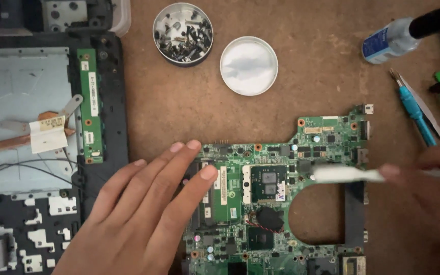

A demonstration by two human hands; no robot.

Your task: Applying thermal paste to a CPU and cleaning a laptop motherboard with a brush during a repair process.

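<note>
The green board (281, 203) lies flat on the brown tabletop (189, 112), its lower edge cut off by the frame. The left hand (143, 214) rests flat on the board's left end, fingers spread, gripping nothing. The right hand (429, 178) pinches a white brush (345, 174), blurred, its tip just beside the chip (268, 182). This looks like a cleaning pass over the chip area. A laptop shell (47, 153) crowds the left; a screw tin (183, 33), a lid (249, 65) and tools (418, 114) lie beyond, with bare tabletop between.
</note>
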